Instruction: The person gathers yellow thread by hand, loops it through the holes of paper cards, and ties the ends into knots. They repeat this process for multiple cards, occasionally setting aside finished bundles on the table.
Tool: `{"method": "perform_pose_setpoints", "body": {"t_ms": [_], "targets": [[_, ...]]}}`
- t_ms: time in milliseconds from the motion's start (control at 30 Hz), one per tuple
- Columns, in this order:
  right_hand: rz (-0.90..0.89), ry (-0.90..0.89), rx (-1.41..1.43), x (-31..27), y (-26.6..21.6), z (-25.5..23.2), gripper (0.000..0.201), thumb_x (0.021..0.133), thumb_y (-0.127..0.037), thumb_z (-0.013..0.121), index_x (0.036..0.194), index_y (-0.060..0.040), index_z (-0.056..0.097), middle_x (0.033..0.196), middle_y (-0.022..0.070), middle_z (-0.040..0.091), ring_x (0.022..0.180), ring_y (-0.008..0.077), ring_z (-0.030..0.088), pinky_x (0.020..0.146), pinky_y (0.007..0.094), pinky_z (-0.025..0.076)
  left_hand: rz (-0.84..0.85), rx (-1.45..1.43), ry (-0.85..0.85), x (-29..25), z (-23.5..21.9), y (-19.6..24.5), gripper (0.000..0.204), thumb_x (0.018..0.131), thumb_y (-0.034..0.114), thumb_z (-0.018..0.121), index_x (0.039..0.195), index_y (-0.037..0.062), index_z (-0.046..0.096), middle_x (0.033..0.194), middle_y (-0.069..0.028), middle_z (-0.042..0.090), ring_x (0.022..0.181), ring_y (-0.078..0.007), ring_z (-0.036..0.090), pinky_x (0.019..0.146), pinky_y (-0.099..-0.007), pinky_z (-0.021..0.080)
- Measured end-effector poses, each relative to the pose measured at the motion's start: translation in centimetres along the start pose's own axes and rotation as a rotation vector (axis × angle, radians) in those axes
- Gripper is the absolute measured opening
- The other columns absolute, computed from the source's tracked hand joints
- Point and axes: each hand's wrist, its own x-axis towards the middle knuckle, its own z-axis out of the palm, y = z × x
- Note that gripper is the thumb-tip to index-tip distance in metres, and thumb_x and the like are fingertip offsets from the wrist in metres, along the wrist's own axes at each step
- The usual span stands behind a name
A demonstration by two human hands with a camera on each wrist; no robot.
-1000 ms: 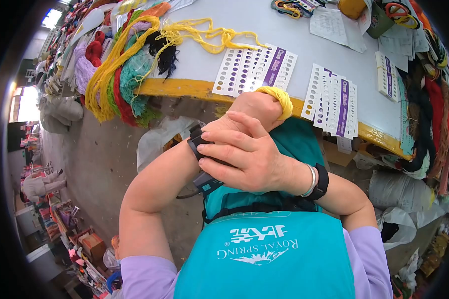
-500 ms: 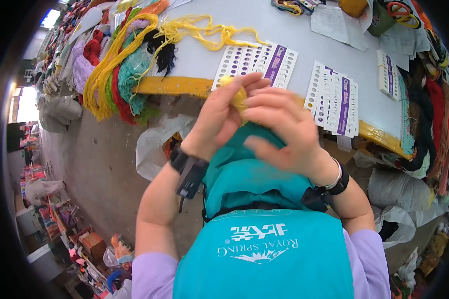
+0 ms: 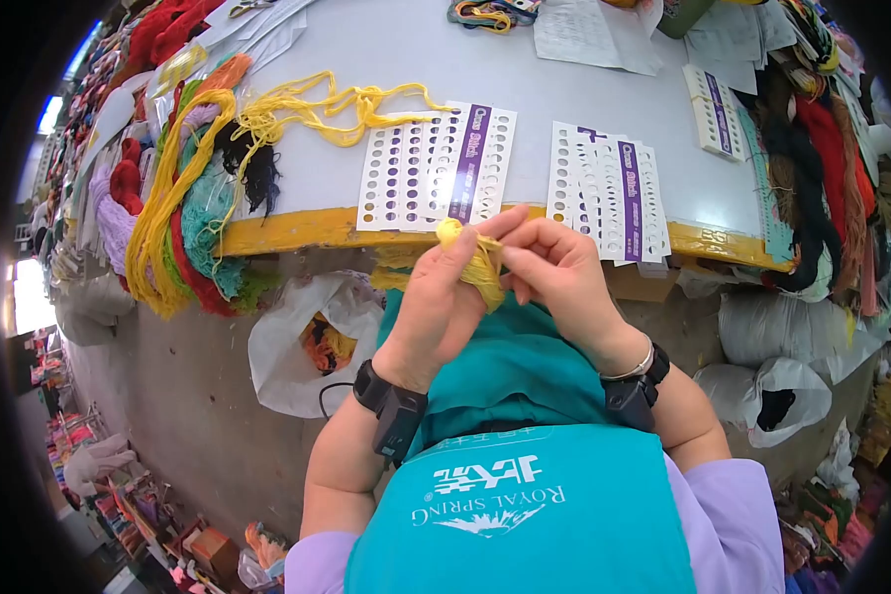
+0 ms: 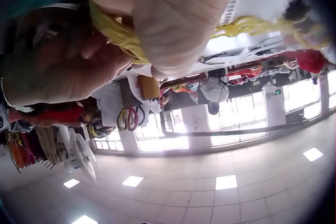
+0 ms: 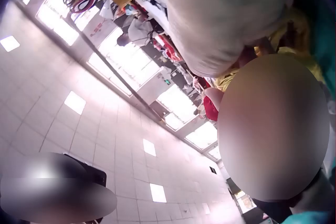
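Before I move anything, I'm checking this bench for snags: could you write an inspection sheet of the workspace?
Surface: white tabletop, worn yellow edge.
Job's things: yellow thread bundle held off the tabletop; two fanned card groups near the edge.
Clutter: mixed skeins draped over the left side; papers farther back.
Hands: left hand holds the bundle; right hand pinches its strands.
Cables: thin dark cable beside the left wrist camera; full run not visible.
Surroundings: open plastic bag on the floor; bright windows beyond.
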Motion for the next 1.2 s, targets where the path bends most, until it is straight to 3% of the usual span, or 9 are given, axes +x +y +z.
{"method": "perform_pose_setpoints", "body": {"t_ms": [100,233,433,533,933,1033,1200], "targets": [[0.077,0.012,0.29,0.1,-0.2,-0.6,0.009,0.096,-0.012,0.061,0.1,-0.0038,0.061,0.08,0.0065,0.067,0.058,0.0068,0.057,0.048,0.0186,0.041,0.055,-0.091,0.096,0.0,-0.1,0.1,0.049,0.104,0.029,0.048,0.143,-0.0007,0.046,0.134,-0.0109,0.055,0.121,-0.0188,0.054,0.101,-0.0355,0.044],[0.06,-0.032,0.155,0.2,0.2,-0.6,0.011,0.098,-0.014,0.06,0.1,-0.0036,0.06,0.078,0.0066,0.068,0.054,0.0068,0.056,0.045,0.0178,0.039,0.095,-0.019,0.247,-0.3,0.9,0.4,0.051,0.099,0.011,0.059,0.146,0.0017,0.043,0.121,-0.0074,0.059,0.101,-0.0115,0.058,0.086,-0.0276,0.05],[0.104,-0.038,0.058,0.5,0.4,-0.3,0.012,0.098,-0.015,0.06,0.096,-0.0032,0.061,0.075,0.0056,0.067,0.053,0.0058,0.056,0.046,0.0179,0.04,0.158,0.169,0.219,-0.1,-0.4,0.1,0.063,0.092,0.002,0.063,0.149,0.0014,0.037,0.104,-0.001,0.061,0.081,-0.0046,0.054,0.07,-0.0196,0.047],[0.113,-0.027,0.09,0.6,0.6,-0.2,0.011,0.098,-0.014,0.059,0.095,-0.0034,0.06,0.075,0.0054,0.066,0.053,0.0061,0.055,0.046,0.0182,0.039,0.153,0.216,0.247,0.0,-0.5,0.1,0.064,0.091,0.002,0.064,0.149,0.0002,0.037,0.097,0.0009,0.059,0.078,-0.0044,0.053,0.067,-0.0194,0.045],[0.097,-0.026,0.065,0.5,1.6,-0.3,0.009,0.097,-0.013,0.056,0.094,-0.0044,0.058,0.076,0.0064,0.067,0.051,0.0067,0.055,0.044,0.018,0.038,0.093,0.28,0.238,0.1,-1.3,-0.2,0.063,0.092,0.004,0.063,0.148,-0.0027,0.036,0.095,-0.0005,0.06,0.075,-0.0048,0.053,0.07,-0.0201,0.045],[0.08,-0.014,0.076,0.5,1.7,-0.3,0.01,0.097,-0.013,0.056,0.093,-0.0043,0.058,0.076,0.0068,0.068,0.05,0.0066,0.056,0.043,0.0174,0.038,0.123,0.277,0.262,0.1,-1.1,-0.4,0.039,0.092,0.005,0.063,0.129,-0.0018,0.052,0.097,-0.0024,0.059,0.074,-0.0048,0.052,0.065,-0.0212,0.045],[0.093,-0.048,0.003,0.4,1.7,-0.5,0.009,0.096,-0.012,0.057,0.096,-0.0041,0.059,0.082,0.0057,0.069,0.055,0.0055,0.056,0.047,0.0187,0.04,0.114,0.278,0.247,0.1,-0.6,0.0,0.045,0.092,0.004,0.061,0.135,-0.0025,0.049,0.095,-0.0015,0.059,0.075,-0.0049,0.052,0.067,-0.0211,0.045]]}}
